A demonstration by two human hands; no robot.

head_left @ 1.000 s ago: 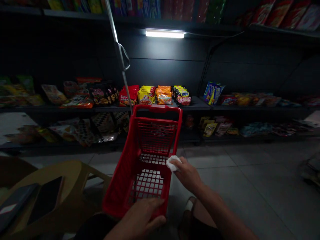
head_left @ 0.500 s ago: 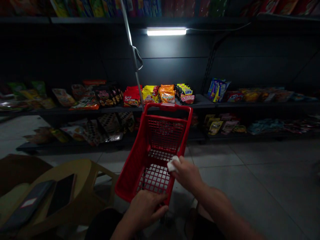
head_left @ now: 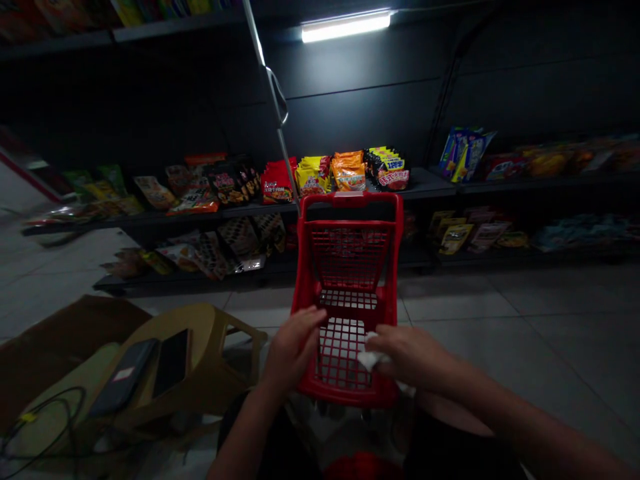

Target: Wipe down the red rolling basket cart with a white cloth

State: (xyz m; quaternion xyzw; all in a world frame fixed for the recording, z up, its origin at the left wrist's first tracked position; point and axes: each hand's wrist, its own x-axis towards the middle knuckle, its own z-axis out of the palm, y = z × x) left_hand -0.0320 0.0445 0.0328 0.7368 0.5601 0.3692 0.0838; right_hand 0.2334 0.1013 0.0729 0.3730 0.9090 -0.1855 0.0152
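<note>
Snack shelves (head_left: pixel 430 183) are noted at 12 o'clock. One red basket (head_left: pixel 350 263) is set at centre; its 9 o'clock wall is gripped by the left hand (head_left: pixel 295 343), fingers curled. One white cloth (head_left: pixel 371 361) is pinched in the right hand (head_left: pixel 413 353) at 3 o'clock, against the mesh.

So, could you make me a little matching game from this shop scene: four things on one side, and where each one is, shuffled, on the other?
Things:
1 left hand
2 white cloth
3 dark phone
4 strip light

Places:
A on the tan stool
B above the snack shelves
C on the left rim of the red basket
D in the right hand

Pairs: 1-C; 2-D; 3-A; 4-B
</note>
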